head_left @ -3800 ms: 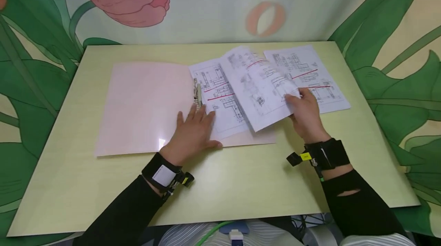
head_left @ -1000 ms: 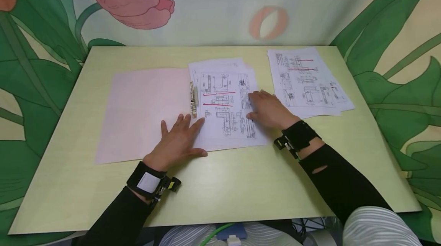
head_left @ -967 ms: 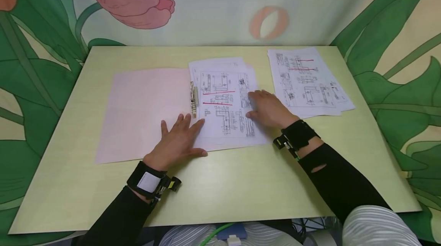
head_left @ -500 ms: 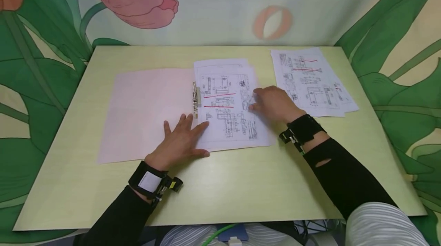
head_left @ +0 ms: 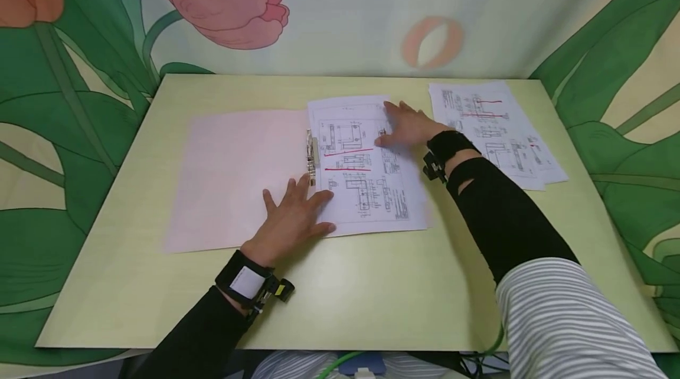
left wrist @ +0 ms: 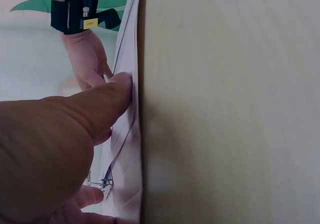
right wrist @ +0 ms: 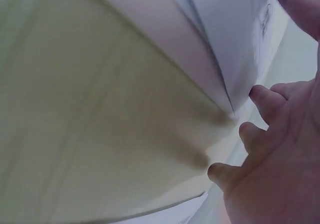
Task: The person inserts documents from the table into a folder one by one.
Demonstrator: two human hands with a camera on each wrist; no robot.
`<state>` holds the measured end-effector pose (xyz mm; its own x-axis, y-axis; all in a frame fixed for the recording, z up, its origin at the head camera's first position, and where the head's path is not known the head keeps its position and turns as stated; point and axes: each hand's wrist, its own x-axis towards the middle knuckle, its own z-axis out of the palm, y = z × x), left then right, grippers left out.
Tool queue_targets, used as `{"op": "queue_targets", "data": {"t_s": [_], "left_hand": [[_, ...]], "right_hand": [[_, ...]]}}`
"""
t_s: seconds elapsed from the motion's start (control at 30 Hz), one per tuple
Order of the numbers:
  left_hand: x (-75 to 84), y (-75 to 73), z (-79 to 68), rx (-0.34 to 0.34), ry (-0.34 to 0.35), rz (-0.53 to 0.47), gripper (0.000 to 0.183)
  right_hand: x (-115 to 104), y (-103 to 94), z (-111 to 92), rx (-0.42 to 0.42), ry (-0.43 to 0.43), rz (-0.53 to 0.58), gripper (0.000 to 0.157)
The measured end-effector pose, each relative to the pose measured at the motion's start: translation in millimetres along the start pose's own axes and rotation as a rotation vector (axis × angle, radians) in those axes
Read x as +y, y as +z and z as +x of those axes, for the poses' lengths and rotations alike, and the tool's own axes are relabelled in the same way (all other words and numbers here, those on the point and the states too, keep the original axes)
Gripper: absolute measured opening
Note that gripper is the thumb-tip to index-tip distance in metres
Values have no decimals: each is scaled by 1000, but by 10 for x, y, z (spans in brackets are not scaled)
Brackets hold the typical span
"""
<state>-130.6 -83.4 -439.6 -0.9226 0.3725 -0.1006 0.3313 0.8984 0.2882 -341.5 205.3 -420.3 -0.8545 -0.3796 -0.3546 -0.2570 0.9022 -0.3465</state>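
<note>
A pale pink folder lies spread on the table, a metal clip along its fold. On its right half sits a stack of white drawing sheets with red lines. My left hand rests flat over the fold near the front edge, fingers spread, thumb at the lower edge of the sheets; the left wrist view shows that thumb on the paper. At the stack's far right corner, my right hand touches the top sheet with extended fingers. In the right wrist view one fingertip meets the paper corner.
A second pile of drawing sheets lies fanned at the back right, partly behind my right wrist. The pale table ends at a printed floral curtain. A green cable hangs below the front edge.
Earlier, my right hand held lifted sheets, which then came down on the folder. Since then it has slid to the far right corner, and the stack's edges lie closer together. Left hand stays at the fold.
</note>
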Motion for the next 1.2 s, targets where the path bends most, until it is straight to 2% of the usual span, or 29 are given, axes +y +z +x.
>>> {"op": "queue_targets", "data": {"t_s": [0.07,0.2,0.33,0.43,0.53,0.7,0.87,1.0,1.1,1.2], "left_hand": [[13,23,-9,23,5,25,66],[26,6,-28,48,11,37,66],[23,-19,-33,39,9,23,67],[16,-22,-30,24,16,24,68],[7,-22,-25,4,22,23,69],[1,-8,-19,-22,25,8,69],[3,-2,-20,-20,30,20,70],[8,6,-22,-24,27,24,70],[14,10,-23,-18,39,26,71],[18,11,-28,-11,48,31,71]], "right_hand": [[7,12,-8,-9,10,-25,111],[-4,2,-79,27,4,-60,109],[13,-30,-195,59,-33,-47,109],[64,-34,-269,60,-54,-28,107],[118,-21,-316,46,-49,-54,106],[177,14,-344,51,17,-135,105],[118,22,-368,60,75,-54,100],[44,86,-444,109,213,-31,104],[-30,144,-502,157,309,-8,90],[-95,178,-515,175,318,69,62]]}}
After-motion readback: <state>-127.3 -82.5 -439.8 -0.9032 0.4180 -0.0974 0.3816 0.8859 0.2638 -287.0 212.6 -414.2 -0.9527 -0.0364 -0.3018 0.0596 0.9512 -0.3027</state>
